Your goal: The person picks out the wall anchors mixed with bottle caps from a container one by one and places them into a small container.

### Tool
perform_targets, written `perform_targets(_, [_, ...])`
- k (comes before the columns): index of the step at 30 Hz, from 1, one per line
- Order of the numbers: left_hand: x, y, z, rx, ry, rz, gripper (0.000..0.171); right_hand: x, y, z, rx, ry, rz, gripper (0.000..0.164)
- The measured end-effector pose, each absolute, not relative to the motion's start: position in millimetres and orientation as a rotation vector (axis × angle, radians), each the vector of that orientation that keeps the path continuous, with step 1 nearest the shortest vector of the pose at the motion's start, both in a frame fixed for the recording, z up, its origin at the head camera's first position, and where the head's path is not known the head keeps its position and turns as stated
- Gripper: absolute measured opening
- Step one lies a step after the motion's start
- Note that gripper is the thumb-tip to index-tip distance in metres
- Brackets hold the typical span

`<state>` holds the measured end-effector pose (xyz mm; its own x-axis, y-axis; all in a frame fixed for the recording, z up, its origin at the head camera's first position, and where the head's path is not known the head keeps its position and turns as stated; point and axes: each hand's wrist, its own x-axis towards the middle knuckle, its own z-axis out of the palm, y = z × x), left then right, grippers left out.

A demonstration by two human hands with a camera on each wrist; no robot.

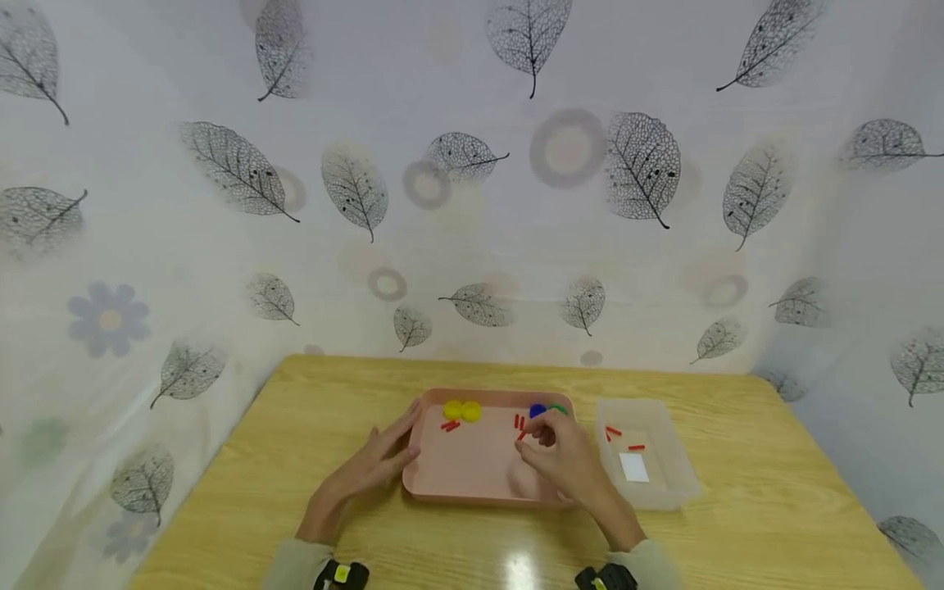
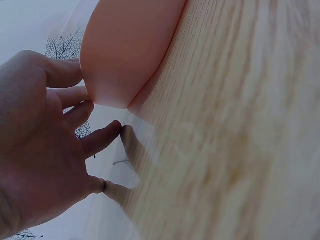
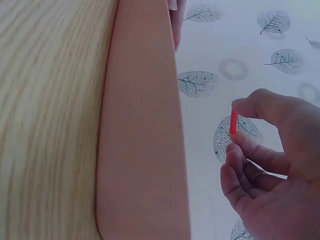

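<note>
My right hand (image 1: 566, 459) pinches a short red stick (image 3: 233, 122) between thumb and index finger, above the right part of a shallow pink tray (image 1: 472, 475). The other fingers of that hand are curled beneath. My left hand (image 1: 372, 463) rests against the tray's left edge; in the left wrist view its fingers (image 2: 102, 140) are spread, some touching the pink wall. Inside the tray two yellow discs (image 1: 461, 410) lie by some red sticks (image 1: 451, 426). A blue disc (image 1: 537, 410) and a green disc (image 1: 558, 409), partly hidden by my right hand, lie near more red sticks (image 1: 519, 422).
A translucent plastic box (image 1: 682, 467) stands just right of the tray, with a few red sticks (image 1: 637, 447) and a white square (image 1: 633, 468) in it. Both containers sit on a wood-grain table (image 1: 295, 426). Behind hangs a leaf-patterned cloth (image 1: 472, 238).
</note>
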<state>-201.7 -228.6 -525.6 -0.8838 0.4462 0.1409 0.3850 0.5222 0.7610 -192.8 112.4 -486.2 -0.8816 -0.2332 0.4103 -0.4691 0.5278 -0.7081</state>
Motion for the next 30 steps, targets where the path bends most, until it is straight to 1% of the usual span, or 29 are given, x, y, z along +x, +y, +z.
perform_targets(6, [-203,-227,-527,0.719,2.683,1.285,0.066,-189,132,-478,0.581,-2.514,1.282,0.018])
perform_targets(13, [-200,-224,-526,0.706,2.681,1.296,0.065,-188,154,-477,0.586,-2.428,1.258,0.020])
perform_targets(30, [-200,-226,-523,0.690,2.695,1.290,0.064,-197,202,-475,0.409,-2.344,1.108,0.022])
